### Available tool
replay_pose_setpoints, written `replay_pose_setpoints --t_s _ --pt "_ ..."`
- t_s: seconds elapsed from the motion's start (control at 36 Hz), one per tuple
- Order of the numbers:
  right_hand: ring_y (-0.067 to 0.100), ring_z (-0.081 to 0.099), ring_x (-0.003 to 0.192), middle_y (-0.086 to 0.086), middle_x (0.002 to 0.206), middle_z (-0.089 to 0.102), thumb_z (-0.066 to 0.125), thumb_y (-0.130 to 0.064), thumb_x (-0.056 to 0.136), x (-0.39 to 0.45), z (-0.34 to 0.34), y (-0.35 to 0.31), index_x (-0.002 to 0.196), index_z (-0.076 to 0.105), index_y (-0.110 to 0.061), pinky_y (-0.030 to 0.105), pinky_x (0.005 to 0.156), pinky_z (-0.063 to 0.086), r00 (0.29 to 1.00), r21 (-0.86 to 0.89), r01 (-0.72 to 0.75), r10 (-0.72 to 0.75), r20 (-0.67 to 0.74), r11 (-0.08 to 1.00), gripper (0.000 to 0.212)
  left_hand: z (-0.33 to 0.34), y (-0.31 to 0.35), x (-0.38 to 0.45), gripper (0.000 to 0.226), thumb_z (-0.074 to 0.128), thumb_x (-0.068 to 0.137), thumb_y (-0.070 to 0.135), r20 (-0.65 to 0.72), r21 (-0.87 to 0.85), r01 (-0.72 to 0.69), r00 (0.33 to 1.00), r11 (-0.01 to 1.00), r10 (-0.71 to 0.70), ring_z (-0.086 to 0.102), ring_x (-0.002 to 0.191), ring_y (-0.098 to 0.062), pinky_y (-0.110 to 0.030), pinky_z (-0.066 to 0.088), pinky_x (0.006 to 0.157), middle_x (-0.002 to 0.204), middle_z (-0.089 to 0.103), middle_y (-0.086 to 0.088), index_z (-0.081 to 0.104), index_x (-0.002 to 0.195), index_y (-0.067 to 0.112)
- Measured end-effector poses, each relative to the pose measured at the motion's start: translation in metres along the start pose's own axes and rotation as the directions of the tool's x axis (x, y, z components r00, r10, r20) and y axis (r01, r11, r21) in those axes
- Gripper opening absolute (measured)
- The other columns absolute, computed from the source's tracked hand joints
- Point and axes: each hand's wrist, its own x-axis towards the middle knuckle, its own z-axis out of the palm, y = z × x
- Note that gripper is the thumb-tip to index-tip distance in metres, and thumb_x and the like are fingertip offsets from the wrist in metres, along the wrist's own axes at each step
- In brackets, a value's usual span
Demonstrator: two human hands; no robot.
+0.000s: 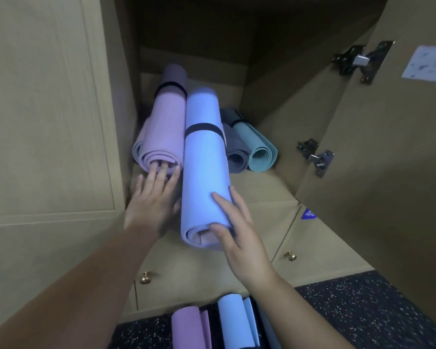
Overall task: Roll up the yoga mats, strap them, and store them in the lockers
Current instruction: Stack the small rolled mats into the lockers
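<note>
The storing step is judged to be well under way. A rolled, light blue foam yoga mat (204,167), bound by a black strap (205,128), is held half inside the open tan wooden locker (275,79), its near end projecting past the shelf edge. It is gripped at that end by the right hand (239,227), whose fingers (222,205) are curled partly round the roll. The left hand (151,197) is spread open with nothing grasped, its fingertips pressed on the end of a strapped, rolled pink mat (163,132) already stowed. Rolled grey (235,157) and teal (261,152) mats also lie inside. On the speckled dark floor (363,311), purple (189,328) and blue (233,321) mats remain to be stored; no straps can be seen on them.
</note>
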Motion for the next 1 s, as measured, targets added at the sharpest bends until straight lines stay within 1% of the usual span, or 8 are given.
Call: replay_pose_setpoints --t_s 0.11,0.19,0.28,0.33,0.42,0.5,0.83,1.0 --pt "-0.024 0.016 0.132 -0.006 0.157 0.024 0.045 -0.035 0.092 0.022 -0.007 -0.013 0.123 0.044 -0.053 -0.001 0.099 0.02 0.998 -0.002 0.056 -0.057 -0.023 0.998 0.036 -0.001 0.001 -0.001 0.057 0.014 0.098 0.04 -0.068 -0.005 -0.025 0.997 1.0 0.024 0.007 0.147 -0.03 -0.052 0.021 0.106 0.152 0.033 -0.021 0.028 0.145 0.01" --pt "-0.028 0.018 0.128 -0.003 0.156 0.031 0.041 -0.036 0.094 0.044 -0.013 -0.02 0.123 0.048 -0.049 -0.003 0.097 0.019 0.993 -0.028 0.095 -0.096 -0.068 0.995 0.033 0.0 0.0 -0.001 0.068 -0.003 0.102 0.046 -0.046 -0.013 -0.024 0.999 1.0 0.024 0.018 0.141 -0.034 -0.05 0.019 0.107 0.151 0.034 -0.022 0.031 0.145 0.005" --pt "-0.026 0.02 0.129 -0.001 0.154 0.036 0.041 -0.035 0.097 0.072 -0.018 -0.024 0.127 0.054 -0.041 -0.002 0.099 0.019 0.989 -0.045 0.124 -0.127 -0.082 0.991 0.033 0.004 -0.001 0.0 0.073 0.006 0.101 0.052 0.001 0.013 0.006 1.0 1.0 -0.006 0.024 0.141 -0.032 -0.05 0.02 0.108 0.152 0.035 -0.018 0.038 0.145 0.002" --pt "-0.013 0.024 0.136 0.002 0.152 0.039 0.043 -0.028 0.102 0.093 -0.02 -0.025 0.131 0.057 -0.031 -0.001 0.101 0.019 0.989 -0.049 0.129 -0.133 -0.07 0.99 0.032 0.008 -0.001 0.002 0.073 0.012 0.101 0.052 0.017 0.027 0.024 1.0 0.999 -0.024 0.027 0.141 -0.03 -0.049 0.021 0.108 0.151 0.036 -0.016 0.041 0.143 0.001" --pt "0.009 0.035 0.138 0.005 0.146 0.046 0.043 -0.024 0.104 0.124 -0.02 -0.024 0.131 0.059 -0.023 0.021 0.112 0.028 0.987 -0.055 0.131 -0.135 -0.081 0.99 0.032 0.009 0.0 0.002 0.07 0.03 0.092 0.047 -0.002 0.046 0.036 0.999 0.998 -0.036 0.029 0.14 -0.03 -0.05 0.021 0.107 0.15 0.038 -0.017 0.045 0.14 -0.001" --pt "0.015 0.036 0.139 0.005 0.145 0.048 0.043 -0.024 0.104 0.149 -0.02 -0.018 0.129 0.06 -0.023 0.035 0.114 0.03 0.992 -0.075 0.099 -0.105 -0.074 0.992 0.03 0.01 0.001 0.002 0.07 0.034 0.087 0.044 -0.008 0.073 0.042 0.999 0.996 -0.041 0.029 0.14 -0.03 -0.05 0.022 0.106 0.151 0.037 -0.017 0.045 0.14 -0.001" --pt "0.02 0.037 0.133 0.006 0.14 0.047 0.038 -0.021 0.105 0.222 -0.004 -0.005 0.134 0.055 -0.017 0.025 0.107 0.029 0.999 -0.178 0.049 -0.045 0.025 0.983 0.033 0.011 0.002 0.004 0.068 0.032 0.086 0.044 -0.023 0.121 0.063 0.998 0.991 -0.06 0.041 0.136 -0.033 -0.051 0.025 0.102 0.148 0.043 -0.016 0.051 0.137 0.003" --pt "0.028 0.021 0.144 0.006 0.157 0.024 0.036 -0.024 0.104 0.247 0.004 -0.007 0.144 0.042 -0.025 0.042 0.116 0.025 0.986 -0.323 -0.118 0.149 0.073 0.939 0.041 0.009 0.0 0.003 0.063 0.031 0.086 0.044 0.038 0.133 0.071 0.996 0.989 -0.077 0.055 0.124 -0.032 -0.048 0.038 0.099 0.133 0.06 -0.01 0.061 0.129 0.01"
